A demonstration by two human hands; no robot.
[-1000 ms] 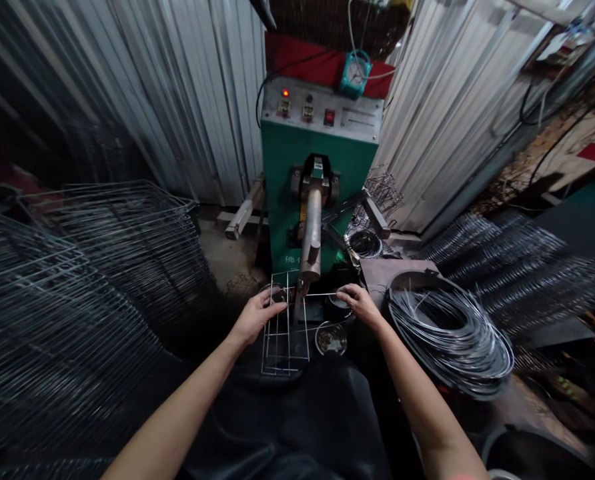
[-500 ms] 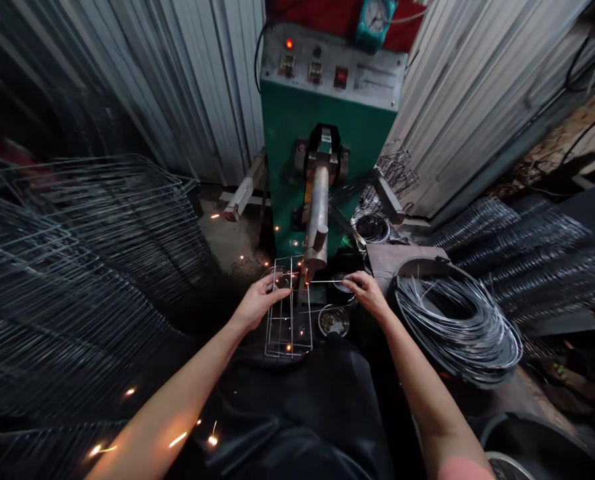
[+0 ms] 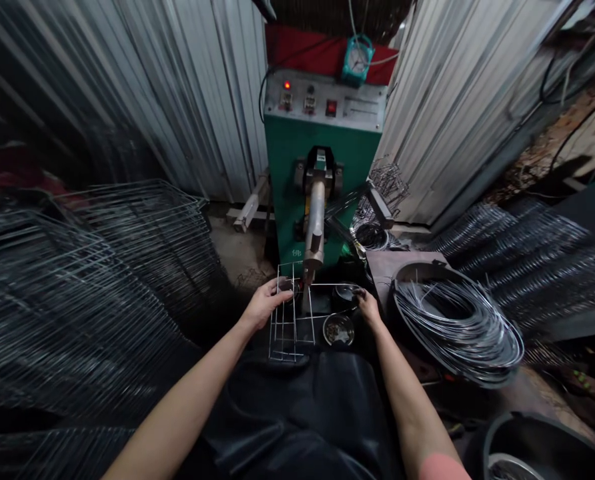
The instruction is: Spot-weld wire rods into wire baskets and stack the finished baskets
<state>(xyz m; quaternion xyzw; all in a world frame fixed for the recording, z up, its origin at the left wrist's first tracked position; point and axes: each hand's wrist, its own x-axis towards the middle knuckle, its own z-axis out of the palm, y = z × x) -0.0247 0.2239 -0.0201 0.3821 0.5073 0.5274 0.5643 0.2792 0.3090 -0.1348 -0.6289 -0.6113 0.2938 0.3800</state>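
Note:
My left hand (image 3: pixel 264 304) is closed on the upper left side of a small wire rack (image 3: pixel 295 337), an open box shape of thin metal rods. My right hand (image 3: pixel 369 309) pinches the right end of a thin bent wire (image 3: pixel 333 285), which reaches left to the rack's edge. Directly above the rack's right side is the cylindrical arm of a spot welder (image 3: pixel 315 227). Its tip comes down close to the rods; whether it touches them I cannot make out. A round metal bowl (image 3: pixel 338 331) with small bits inside stands below the bent wire.
The welder's green cabinet (image 3: pixel 327 153) stands ahead, its red lamp lit. Stacked wire racks (image 3: pixel 142 233) crowd the left. A tub of loose wire lengths (image 3: pixel 452 327) sits at right, with a dark bucket (image 3: pixel 492 433) nearer me. A dark apron (image 3: pixel 297 413) covers my lap.
Sparks that flew around the welder tip and over my left arm are gone. My right hand has shifted slightly right and down. The view has tilted up a little.

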